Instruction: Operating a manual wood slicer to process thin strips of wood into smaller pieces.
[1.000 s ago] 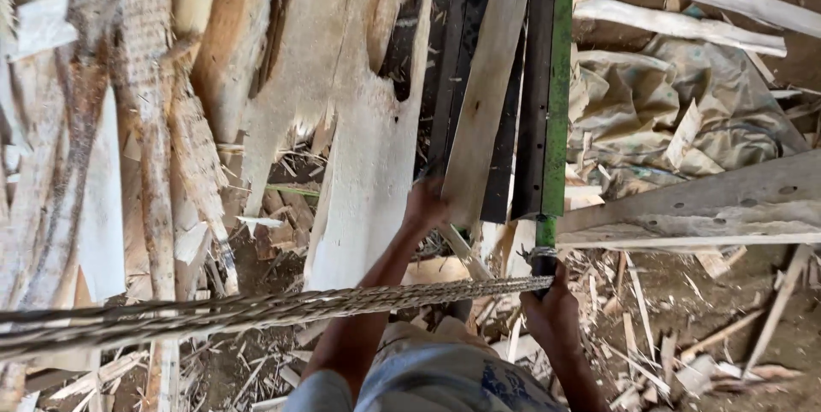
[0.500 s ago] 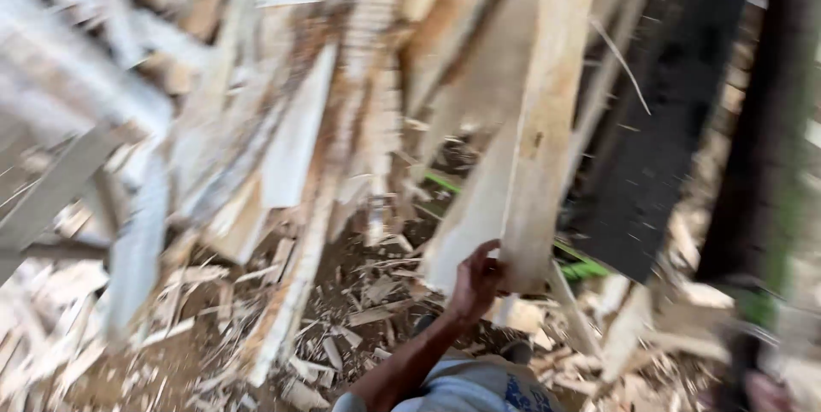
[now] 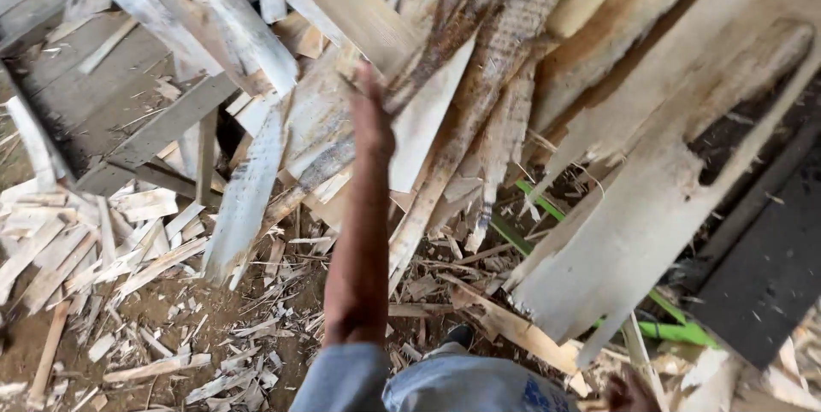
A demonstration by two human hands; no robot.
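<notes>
My left hand [image 3: 371, 117] reaches forward over a heap of rough wood slabs [image 3: 505, 96], fingers stretched out flat and holding nothing. Just beyond its fingertips a pale tan plank [image 3: 346, 6] lies slanted across the top of the heap. Only a small part of my right hand [image 3: 629, 393] shows at the bottom edge, next to a broad pale slab [image 3: 633, 232]; its fingers are hidden. My blue-grey sleeve [image 3: 342, 378] fills the bottom middle.
Grey weathered boards [image 3: 111, 96] form a frame at the left. Wood offcuts and chips [image 3: 145, 267] litter the dirt ground. A green bar [image 3: 676, 331] and a dark panel [image 3: 770, 267] sit at the lower right.
The view has swung left. My left hand, which gripped an upright plank half a second ago, has let go and now stretches out flat toward the heap.
</notes>
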